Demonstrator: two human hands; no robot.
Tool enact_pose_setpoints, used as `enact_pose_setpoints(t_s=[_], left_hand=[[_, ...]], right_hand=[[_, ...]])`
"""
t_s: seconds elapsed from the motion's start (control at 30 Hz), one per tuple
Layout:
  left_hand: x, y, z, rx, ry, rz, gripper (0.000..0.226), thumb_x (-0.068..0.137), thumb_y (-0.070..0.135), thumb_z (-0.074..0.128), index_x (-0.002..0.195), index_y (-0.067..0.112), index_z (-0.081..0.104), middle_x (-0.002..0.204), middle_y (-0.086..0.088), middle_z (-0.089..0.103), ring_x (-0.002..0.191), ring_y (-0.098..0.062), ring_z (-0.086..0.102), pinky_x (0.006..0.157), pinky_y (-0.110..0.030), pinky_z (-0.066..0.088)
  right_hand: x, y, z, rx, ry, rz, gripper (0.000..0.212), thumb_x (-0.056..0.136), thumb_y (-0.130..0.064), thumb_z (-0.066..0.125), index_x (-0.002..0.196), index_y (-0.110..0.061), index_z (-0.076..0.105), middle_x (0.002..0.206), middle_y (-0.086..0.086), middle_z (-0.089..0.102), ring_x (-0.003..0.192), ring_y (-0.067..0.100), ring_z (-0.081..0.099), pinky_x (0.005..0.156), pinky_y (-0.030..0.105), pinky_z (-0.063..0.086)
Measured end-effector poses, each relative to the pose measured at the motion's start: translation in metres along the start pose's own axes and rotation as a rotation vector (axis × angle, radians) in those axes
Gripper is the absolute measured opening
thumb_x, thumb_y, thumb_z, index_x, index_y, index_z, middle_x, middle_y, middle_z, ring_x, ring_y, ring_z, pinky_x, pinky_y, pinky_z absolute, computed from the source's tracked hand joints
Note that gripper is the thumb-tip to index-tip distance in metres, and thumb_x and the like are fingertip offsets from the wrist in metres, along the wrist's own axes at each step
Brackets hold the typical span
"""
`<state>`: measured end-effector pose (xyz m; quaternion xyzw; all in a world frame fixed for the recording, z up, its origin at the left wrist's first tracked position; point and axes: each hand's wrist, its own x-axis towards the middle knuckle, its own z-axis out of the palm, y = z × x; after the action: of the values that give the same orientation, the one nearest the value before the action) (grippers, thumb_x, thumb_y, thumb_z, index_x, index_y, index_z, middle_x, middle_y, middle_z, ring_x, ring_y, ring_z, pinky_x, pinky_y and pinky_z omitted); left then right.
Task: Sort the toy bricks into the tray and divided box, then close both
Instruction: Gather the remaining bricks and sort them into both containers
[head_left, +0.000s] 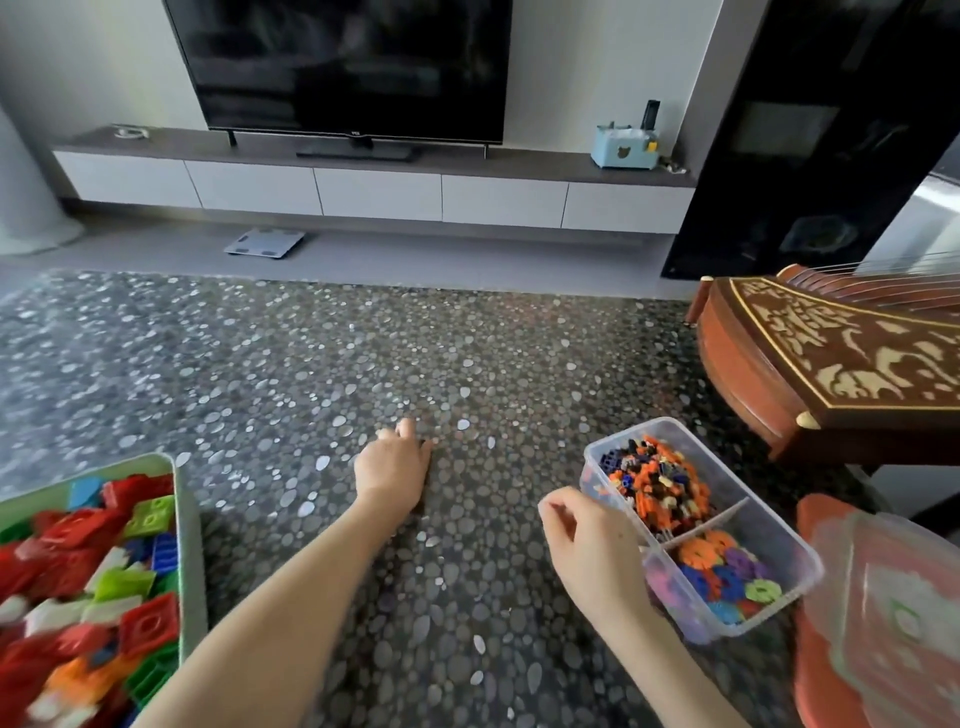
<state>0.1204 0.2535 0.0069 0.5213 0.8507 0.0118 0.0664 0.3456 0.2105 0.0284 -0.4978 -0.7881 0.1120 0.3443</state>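
My left hand (395, 467) reaches forward onto the pebble-pattern mat, its fingers curled down and pinching a small dark brick (427, 442) at the fingertips. My right hand (587, 551) hovers at the near left corner of the clear divided box (592, 460), fingers loosely curled, with nothing visible in it. The box's far compartment holds small orange, black and blue pieces; its near compartment holds flat flower-shaped discs. At the left edge a green tray (188, 519) is heaped with large red, green, blue and white bricks.
A clear lid (893, 597) lies on a red stool at the right, beside the box. A carved wooden zither (831, 358) stands at the far right. Beyond the mat are a scale (265, 242) on the floor and a TV cabinet.
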Motion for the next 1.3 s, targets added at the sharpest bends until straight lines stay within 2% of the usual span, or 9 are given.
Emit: enact_pose_setpoints(t_s=[0.23,0.37,0.53,0.73,0.9,1.0,1.1,1.2,1.3], left_hand=[[0.001,0.011,-0.009,-0.006,-0.106,0.117,0.036,0.092,-0.003,0.031,0.126,0.007,0.039,0.117,-0.017,0.056,0.105,-0.033,0.056,0.072,-0.036,0.043],[-0.010,0.008,-0.011,-0.104,-0.180,0.003,0.048,0.094,-0.003,0.036,0.140,-0.004,0.024,0.131,-0.020,0.049,0.118,-0.033,0.052,0.090,-0.037,0.046],[-0.048,0.014,-0.036,-0.333,-0.085,0.098,0.028,0.099,0.015,0.036,0.119,-0.003,0.047,0.119,-0.021,0.056,0.109,-0.036,0.055,0.088,-0.038,0.044],[-0.092,0.028,-0.068,-0.316,-0.011,0.453,0.023,0.102,0.027,0.032,0.095,0.006,0.039,0.088,-0.013,0.061,0.083,-0.033,0.059,0.062,-0.035,0.035],[-0.108,0.030,-0.059,-0.141,-0.006,0.566,0.024,0.101,0.035,0.033,0.091,0.013,0.037,0.074,-0.002,0.050,0.078,-0.033,0.059,0.058,-0.033,0.036],[-0.112,0.021,-0.048,-0.069,-0.048,0.561,0.025,0.098,0.036,0.042,0.099,0.012,0.045,0.092,-0.005,0.061,0.087,-0.029,0.060,0.062,-0.033,0.038],[-0.117,0.018,-0.045,-0.046,-0.054,0.556,0.031,0.095,0.035,0.050,0.116,0.012,0.047,0.100,-0.003,0.060,0.093,-0.026,0.059,0.064,-0.030,0.037],[-0.120,0.019,-0.046,-0.110,-0.047,0.532,0.039,0.094,0.032,0.052,0.129,0.016,0.043,0.108,-0.004,0.061,0.092,-0.025,0.059,0.067,-0.031,0.043],[-0.121,0.019,-0.044,-0.117,-0.018,0.513,0.039,0.095,0.027,0.050,0.132,0.016,0.043,0.116,-0.005,0.058,0.094,-0.024,0.059,0.067,-0.030,0.044]], right_hand=[[-0.011,0.010,-0.039,-0.324,0.133,-0.007,0.015,0.073,-0.017,0.077,0.080,-0.011,0.065,0.070,0.001,0.062,0.063,0.021,0.059,0.049,0.026,0.042],[-0.018,0.024,-0.063,-0.619,-0.125,0.171,0.026,0.072,-0.029,0.077,0.081,-0.013,0.058,0.070,0.004,0.063,0.067,0.027,0.062,0.049,0.030,0.042],[-0.037,0.035,-0.056,-0.384,-0.130,0.167,0.020,0.070,-0.002,0.076,0.073,-0.013,0.059,0.066,0.001,0.063,0.063,0.023,0.061,0.050,0.026,0.032],[-0.056,0.004,-0.036,-0.190,-0.185,-0.113,0.025,0.087,-0.019,0.047,0.063,-0.018,0.057,0.062,-0.005,0.058,0.062,0.017,0.057,0.051,0.022,0.034],[-0.049,-0.004,-0.041,-0.143,-0.394,-0.239,0.018,0.089,-0.007,0.048,0.083,-0.009,0.065,0.081,0.006,0.064,0.081,0.021,0.052,0.076,0.038,0.046],[-0.057,-0.002,-0.054,-0.066,-0.319,-0.220,0.023,0.090,-0.017,0.059,0.110,-0.011,0.068,0.103,0.001,0.068,0.098,0.016,0.056,0.085,0.026,0.044],[-0.071,0.013,-0.069,-0.086,-0.085,-0.186,0.022,0.083,-0.013,0.068,0.104,-0.011,0.071,0.096,-0.003,0.071,0.090,0.013,0.063,0.079,0.026,0.051],[-0.080,0.042,-0.092,-0.279,0.125,-0.007,0.019,0.077,-0.003,0.071,0.096,-0.007,0.072,0.089,0.002,0.071,0.083,0.019,0.065,0.071,0.027,0.051],[-0.087,0.072,-0.118,-0.557,0.081,0.307,0.026,0.080,-0.015,0.070,0.104,-0.005,0.068,0.098,0.009,0.069,0.091,0.030,0.063,0.076,0.037,0.050]])
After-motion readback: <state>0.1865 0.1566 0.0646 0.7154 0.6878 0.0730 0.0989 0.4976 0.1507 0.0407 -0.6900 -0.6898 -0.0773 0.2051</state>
